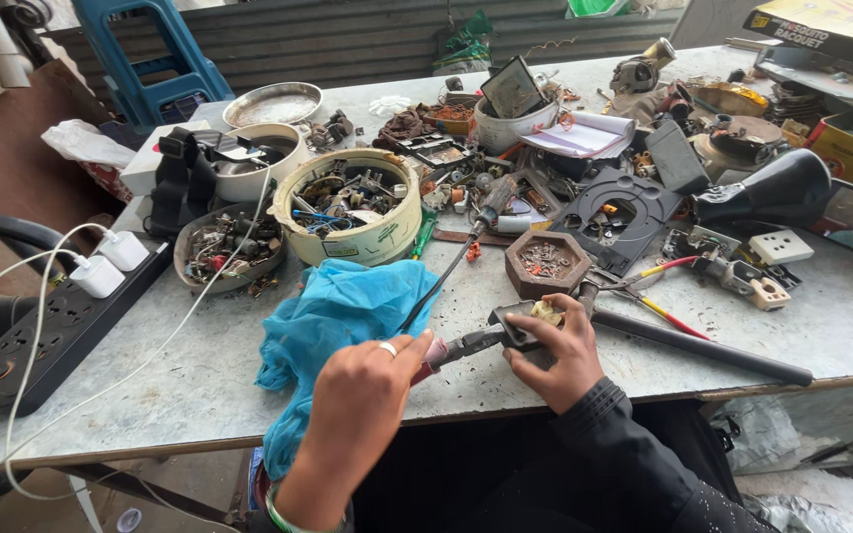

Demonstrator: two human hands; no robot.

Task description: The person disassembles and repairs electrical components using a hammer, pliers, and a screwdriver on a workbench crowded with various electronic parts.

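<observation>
My left hand (367, 385), a ring on one finger, is closed around the reddish handle of a soldering iron (451, 347). The iron's metal shaft points right toward a small dark part (515, 322) on the grey table (199, 375). A thin black cord (441, 281) rises from the handle toward the back. My right hand (557, 353), in a black sleeve, presses down on the dark part. A yellowish piece (546, 312) shows at the fingertips on top of it.
A blue cloth (343, 311) lies left of my hands. Behind are a hexagonal dish of screws (548, 262), a cream tub of parts (348, 209) and a bowl of scrap (227, 249). A long black rod (703, 347) lies right. A power strip (56, 331) sits left.
</observation>
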